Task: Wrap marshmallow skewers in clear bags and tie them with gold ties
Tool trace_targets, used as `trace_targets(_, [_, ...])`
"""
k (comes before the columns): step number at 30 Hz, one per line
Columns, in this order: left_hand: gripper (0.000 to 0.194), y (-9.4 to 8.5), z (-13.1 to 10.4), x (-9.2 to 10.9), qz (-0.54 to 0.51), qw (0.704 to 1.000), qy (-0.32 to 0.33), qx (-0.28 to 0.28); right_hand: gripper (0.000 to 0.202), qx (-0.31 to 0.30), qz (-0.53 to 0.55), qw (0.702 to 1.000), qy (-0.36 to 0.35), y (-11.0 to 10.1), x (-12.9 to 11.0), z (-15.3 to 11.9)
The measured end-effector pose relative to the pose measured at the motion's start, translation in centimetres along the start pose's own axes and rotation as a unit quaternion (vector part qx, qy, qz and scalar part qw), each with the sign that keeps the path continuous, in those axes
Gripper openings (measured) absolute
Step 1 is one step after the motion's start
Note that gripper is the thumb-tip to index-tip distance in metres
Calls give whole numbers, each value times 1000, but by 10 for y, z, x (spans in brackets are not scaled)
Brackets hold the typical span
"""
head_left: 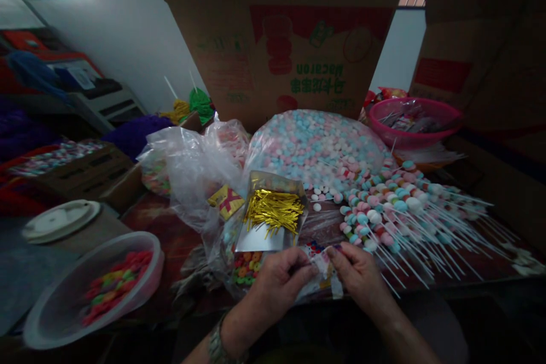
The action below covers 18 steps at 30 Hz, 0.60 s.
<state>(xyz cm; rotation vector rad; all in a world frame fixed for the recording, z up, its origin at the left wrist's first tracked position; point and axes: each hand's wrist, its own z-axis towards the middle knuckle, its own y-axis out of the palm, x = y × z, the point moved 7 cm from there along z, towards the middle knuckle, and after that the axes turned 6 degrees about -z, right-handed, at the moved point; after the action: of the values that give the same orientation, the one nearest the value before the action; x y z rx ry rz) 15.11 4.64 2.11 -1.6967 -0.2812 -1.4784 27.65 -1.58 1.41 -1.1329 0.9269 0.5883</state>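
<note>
A small printed wrapper [322, 267] is held between two bare hands at the near edge of a crowded counter [168, 247]. Its left side is pinched by the fingers of the left hand [281, 278], above a wrist on which a metal watch [216, 341] is worn; its right side is gripped by the closed fingers of the right hand [360, 274]. What lies inside the wrapper, if anything, cannot be told. Just beyond the left hand, gold twist ties [275, 207] are heaped in a shiny tray [256, 243]. To the right, pastel candies on white sticks [394, 210] are piled with their stick ends pointed toward the near right. Behind them, loose pink, blue and white candies are contained in a large clear bag [315, 136], backed by a tall cardboard box [273, 79] printed "Macaron" upside down. Colorful ring-shaped pieces [121, 278] are held in a translucent bowl [40, 318] at far left, while packets are gathered in a pink basin [420, 139] at right.
</note>
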Motion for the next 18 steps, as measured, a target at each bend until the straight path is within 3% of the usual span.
trace_targets(3, [21,-5,-2,9,54,995,84,4,48,45,-26,999,1,-22,4,13])
trace_targets(5, [23,-15,-4,13,72,989,124,34,46,130,-169,977,-24,-55,0,29])
trace_targets(7, [23,-27,-7,16,71,983,154,63,33,192,-402,894,-39,-86,-5,45])
trace_targets(9, [22,-38,-9,18,69,977,186,80,20,172,-566,805,-41,-101,0,61])
trace_targets(11, [23,-48,-12,19,72,971,211,88,20,129,-638,757,-51,-106,10,67])
trace_targets(13, [24,-56,-14,20,80,968,221,91,22,112,-647,751,-68,-110,19,62])
trace_targets(15, [26,-61,-14,19,89,967,222,87,24,127,-593,787,-115,-116,18,47])
trace_targets(18, [28,-65,-11,20,104,966,223,80,27,155,-451,844,-245,-121,-1,13])
